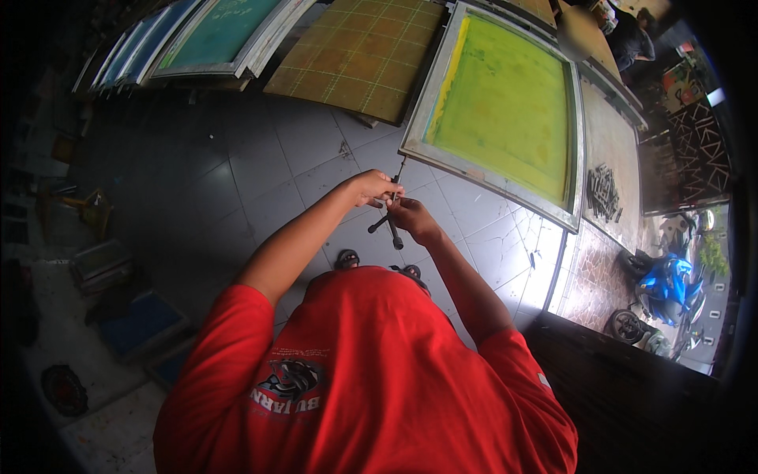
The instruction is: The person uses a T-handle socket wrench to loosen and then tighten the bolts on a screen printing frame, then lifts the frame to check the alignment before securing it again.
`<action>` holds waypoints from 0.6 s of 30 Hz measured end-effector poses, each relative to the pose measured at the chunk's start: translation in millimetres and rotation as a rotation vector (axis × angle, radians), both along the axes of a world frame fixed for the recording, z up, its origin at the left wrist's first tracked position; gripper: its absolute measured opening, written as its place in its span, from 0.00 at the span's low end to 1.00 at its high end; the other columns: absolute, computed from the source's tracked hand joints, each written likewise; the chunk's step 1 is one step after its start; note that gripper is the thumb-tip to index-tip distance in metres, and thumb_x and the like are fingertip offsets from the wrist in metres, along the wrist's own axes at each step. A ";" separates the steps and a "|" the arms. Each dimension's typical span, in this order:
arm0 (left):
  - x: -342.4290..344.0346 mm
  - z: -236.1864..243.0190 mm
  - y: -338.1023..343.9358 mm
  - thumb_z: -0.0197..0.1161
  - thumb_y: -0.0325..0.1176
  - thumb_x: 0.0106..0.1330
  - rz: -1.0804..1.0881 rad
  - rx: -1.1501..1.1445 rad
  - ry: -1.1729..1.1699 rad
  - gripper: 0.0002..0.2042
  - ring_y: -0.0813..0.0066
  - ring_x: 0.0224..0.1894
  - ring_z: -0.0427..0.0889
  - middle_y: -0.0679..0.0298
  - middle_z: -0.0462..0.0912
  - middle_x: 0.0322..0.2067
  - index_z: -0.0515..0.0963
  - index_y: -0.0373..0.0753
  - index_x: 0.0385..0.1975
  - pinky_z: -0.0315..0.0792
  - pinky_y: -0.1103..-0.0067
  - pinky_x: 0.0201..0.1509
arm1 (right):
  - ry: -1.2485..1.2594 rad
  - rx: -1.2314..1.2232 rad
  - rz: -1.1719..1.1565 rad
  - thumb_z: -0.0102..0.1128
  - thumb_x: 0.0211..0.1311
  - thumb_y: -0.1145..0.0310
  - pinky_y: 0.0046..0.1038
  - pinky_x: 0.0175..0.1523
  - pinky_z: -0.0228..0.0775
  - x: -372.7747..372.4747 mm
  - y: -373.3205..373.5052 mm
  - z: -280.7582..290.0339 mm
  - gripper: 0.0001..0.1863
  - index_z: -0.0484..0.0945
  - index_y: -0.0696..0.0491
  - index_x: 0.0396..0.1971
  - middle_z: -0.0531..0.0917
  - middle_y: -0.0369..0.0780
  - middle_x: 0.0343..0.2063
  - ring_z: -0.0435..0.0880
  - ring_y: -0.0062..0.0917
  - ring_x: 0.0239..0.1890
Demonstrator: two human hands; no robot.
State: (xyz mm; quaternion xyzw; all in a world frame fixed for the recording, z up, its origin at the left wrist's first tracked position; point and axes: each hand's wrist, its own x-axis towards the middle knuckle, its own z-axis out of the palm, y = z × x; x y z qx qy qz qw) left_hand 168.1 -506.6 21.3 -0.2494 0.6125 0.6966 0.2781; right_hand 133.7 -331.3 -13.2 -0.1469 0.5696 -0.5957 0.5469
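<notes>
Both my hands meet over the tiled floor, in front of the near left corner of a silk-screen frame with yellow-green mesh. Between them is a dark socket wrench with branching arms; two socket ends point down toward me. A thin rod rises from the hands toward the frame's corner; I cannot tell whether it touches. My left hand is closed around the wrench's upper part. My right hand pinches it just below and to the right. The fingers partly hide the tool's middle.
Left of the frame lies a brown board with a yellow grid. More screens lean at far left. Dark short pieces are heaped on a pale table at right. A blue motorcycle stands outside; another person is at the back right.
</notes>
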 end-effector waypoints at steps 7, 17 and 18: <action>7.4 -5.8 0.0 0.53 0.39 0.66 0.029 0.167 0.029 0.13 0.85 0.23 0.73 0.68 0.79 0.27 0.76 0.36 0.41 0.72 0.85 0.28 | -0.267 -0.269 -0.039 0.45 0.67 0.64 0.20 0.45 0.63 5.3 1.1 5.2 0.14 0.72 0.57 0.44 0.77 0.36 0.37 0.73 0.17 0.39; 14.6 3.6 4.1 0.56 0.39 0.64 0.035 -0.021 0.083 0.13 0.84 0.24 0.72 0.70 0.75 0.22 0.75 0.35 0.39 0.69 0.85 0.28 | -0.315 -0.205 -0.191 0.55 0.61 0.64 0.14 0.25 0.58 15.1 -14.8 0.9 0.09 0.76 0.55 0.31 0.76 0.30 0.22 0.69 0.12 0.21; 14.3 4.3 4.2 0.57 0.39 0.63 0.013 -0.080 0.102 0.12 0.84 0.25 0.72 0.70 0.75 0.22 0.75 0.35 0.38 0.70 0.85 0.28 | -0.310 -0.183 -0.195 0.56 0.61 0.63 0.13 0.22 0.55 14.2 -15.8 -5.5 0.09 0.76 0.54 0.30 0.74 0.29 0.19 0.67 0.10 0.17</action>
